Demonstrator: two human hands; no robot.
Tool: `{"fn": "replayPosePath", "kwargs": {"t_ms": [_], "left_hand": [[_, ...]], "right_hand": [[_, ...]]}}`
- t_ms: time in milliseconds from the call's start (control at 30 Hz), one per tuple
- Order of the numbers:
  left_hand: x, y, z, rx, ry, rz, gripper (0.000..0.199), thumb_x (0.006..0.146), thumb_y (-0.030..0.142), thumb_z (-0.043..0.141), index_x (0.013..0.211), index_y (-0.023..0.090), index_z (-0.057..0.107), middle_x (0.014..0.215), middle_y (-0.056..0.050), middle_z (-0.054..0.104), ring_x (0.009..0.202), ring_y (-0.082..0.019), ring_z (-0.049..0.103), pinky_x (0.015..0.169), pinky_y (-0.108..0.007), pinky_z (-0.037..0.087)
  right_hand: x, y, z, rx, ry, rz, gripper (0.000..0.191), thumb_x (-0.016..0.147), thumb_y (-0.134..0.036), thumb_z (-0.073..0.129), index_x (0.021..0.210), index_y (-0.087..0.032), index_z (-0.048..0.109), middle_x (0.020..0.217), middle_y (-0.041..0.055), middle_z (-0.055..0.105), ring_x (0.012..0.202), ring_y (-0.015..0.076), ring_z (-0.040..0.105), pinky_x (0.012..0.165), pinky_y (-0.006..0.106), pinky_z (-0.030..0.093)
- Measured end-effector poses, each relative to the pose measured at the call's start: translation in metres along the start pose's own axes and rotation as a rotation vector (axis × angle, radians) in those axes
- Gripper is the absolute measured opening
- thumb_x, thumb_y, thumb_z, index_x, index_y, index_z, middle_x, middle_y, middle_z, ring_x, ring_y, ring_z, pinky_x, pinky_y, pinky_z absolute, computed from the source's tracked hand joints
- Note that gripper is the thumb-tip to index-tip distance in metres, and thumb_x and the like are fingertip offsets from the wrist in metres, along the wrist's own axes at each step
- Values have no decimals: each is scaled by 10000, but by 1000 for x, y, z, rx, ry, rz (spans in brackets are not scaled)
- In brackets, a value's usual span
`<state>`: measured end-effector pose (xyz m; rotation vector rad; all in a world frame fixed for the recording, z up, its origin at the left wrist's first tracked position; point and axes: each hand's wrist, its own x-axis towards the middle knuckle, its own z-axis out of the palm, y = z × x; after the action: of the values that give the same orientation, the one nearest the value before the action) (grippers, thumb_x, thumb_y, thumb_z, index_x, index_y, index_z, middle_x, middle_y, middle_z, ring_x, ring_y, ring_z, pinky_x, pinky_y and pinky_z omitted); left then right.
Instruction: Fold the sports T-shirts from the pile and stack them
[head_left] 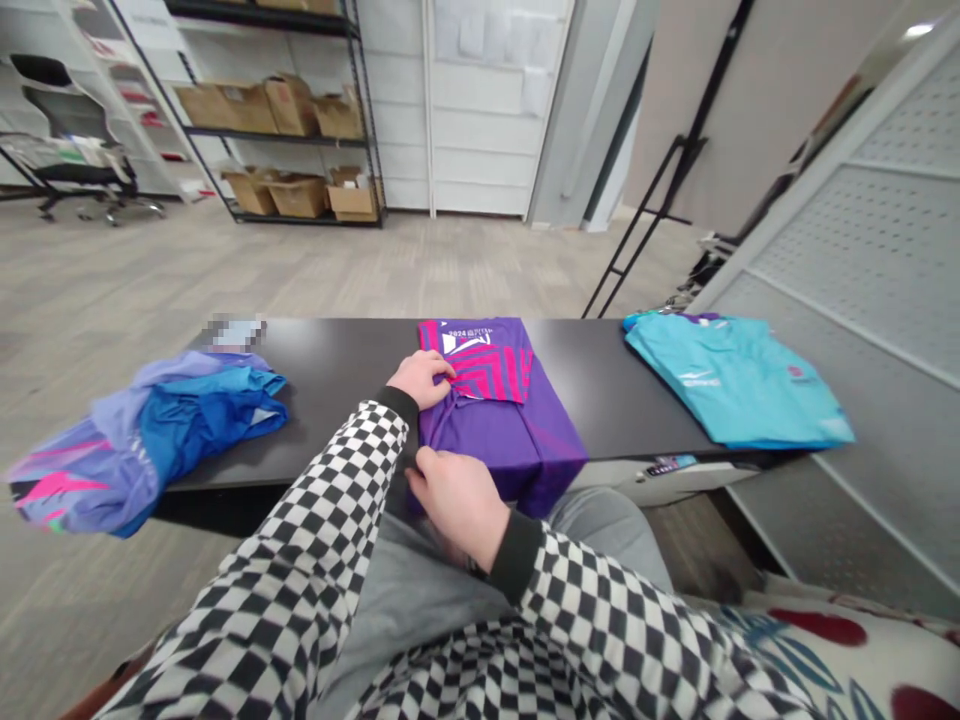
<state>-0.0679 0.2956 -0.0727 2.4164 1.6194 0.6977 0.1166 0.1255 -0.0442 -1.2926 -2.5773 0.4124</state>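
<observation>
A purple T-shirt (480,435) with a pink striped, white-lettered part folded over it lies at the middle of the dark table. Its near end hangs over the front edge toward my lap. My left hand (421,379) pinches the shirt's left side, beside the pink stripes. Lower down, at the shirt's near left corner, my right hand (466,503) is closed with the thumb on top. It appears to grip the shirt's edge, though the fingers underneath are hidden.
Crumpled lilac and blue shirts (202,410) lie on the table (341,350) at left, partly overhanging its front. Folded turquoise shirts (742,380) are stacked at right, near a perforated grey partition (862,250). Behind stands a shelf (277,135) with cardboard boxes.
</observation>
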Motion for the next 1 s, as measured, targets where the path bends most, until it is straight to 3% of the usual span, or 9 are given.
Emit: {"fn": "replayPosePath", "kwargs": {"t_ms": [133, 233, 300, 400, 500, 633, 800, 933, 1000], "left_hand": [[2, 2, -2, 18, -12, -22, 324, 919, 323, 681, 1145, 302, 912, 1237, -85, 803, 1228, -328, 695, 1159, -518, 533], [1, 2, -1, 21, -12, -23, 321, 924, 320, 675, 1145, 291, 905, 1232, -90, 795, 1223, -327, 691, 1156, -514, 534], [0, 2, -1, 25, -12, -22, 317, 924, 326, 677, 1147, 282, 898, 1230, -95, 789, 1225, -333, 685, 1151, -517, 533], [0, 1, 0, 27, -4, -10, 321, 931, 339, 676, 1161, 277, 890, 1232, -100, 779, 1225, -340, 677, 1146, -530, 528], [0, 0, 1, 25, -9, -9, 318, 938, 335, 668, 1166, 282, 884, 1242, -95, 775, 1218, -334, 672, 1154, -528, 522], [0, 0, 2, 32, -11, -23, 296, 940, 329, 666, 1144, 274, 872, 1243, -95, 772, 1223, -329, 670, 1144, -511, 524], [-3, 7, -2, 48, -4, -3, 305, 979, 427, 675, 1156, 260, 860, 1250, -110, 763, 1228, -337, 667, 1147, -534, 506], [-8, 22, -13, 4, 30, 94, 342, 992, 499, 696, 1172, 264, 866, 1292, -110, 752, 1282, -336, 649, 1208, -540, 459], [-13, 30, -16, -21, -30, 183, 298, 984, 449, 698, 1146, 279, 880, 1291, -95, 758, 1287, -325, 647, 1235, -529, 440]], "right_hand": [[-14, 9, 10, 176, 114, 101, 111, 1092, -238, 623, 1010, -247, 697, 912, 40, 805, 785, 212, 751, 719, 298, 461], [-27, 21, 22, 491, 226, 115, 92, 1002, -183, 621, 988, -258, 672, 887, 12, 758, 786, 203, 707, 768, 304, 483], [-37, 30, 34, 758, 300, 151, 57, 958, -237, 643, 1008, -265, 646, 881, -4, 719, 783, 201, 679, 774, 312, 505], [-52, 42, 58, 1170, 341, 304, 252, 891, -382, 725, 1077, -281, 590, 787, -53, 647, 669, 180, 602, 672, 298, 481], [-65, 53, 77, 1427, 302, 464, 432, 837, -471, 803, 1158, -270, 594, 783, -49, 687, 635, 169, 599, 657, 298, 486], [-73, 66, 86, 1440, 249, 535, 489, 784, -516, 894, 1123, -234, 682, 749, -53, 647, 642, 153, 564, 643, 290, 472], [-64, 66, 80, 1394, 130, 362, 513, 860, -648, 876, 1163, -249, 763, 746, -50, 612, 656, 163, 527, 633, 304, 480], [-51, 59, 71, 1310, 240, 322, 415, 937, -650, 812, 993, -239, 794, 848, 0, 701, 742, 184, 588, 748, 337, 537], [-47, 57, 69, 1314, 283, 352, 403, 927, -628, 817, 1009, -234, 804, 889, 14, 742, 787, 198, 627, 810, 355, 559]]}}
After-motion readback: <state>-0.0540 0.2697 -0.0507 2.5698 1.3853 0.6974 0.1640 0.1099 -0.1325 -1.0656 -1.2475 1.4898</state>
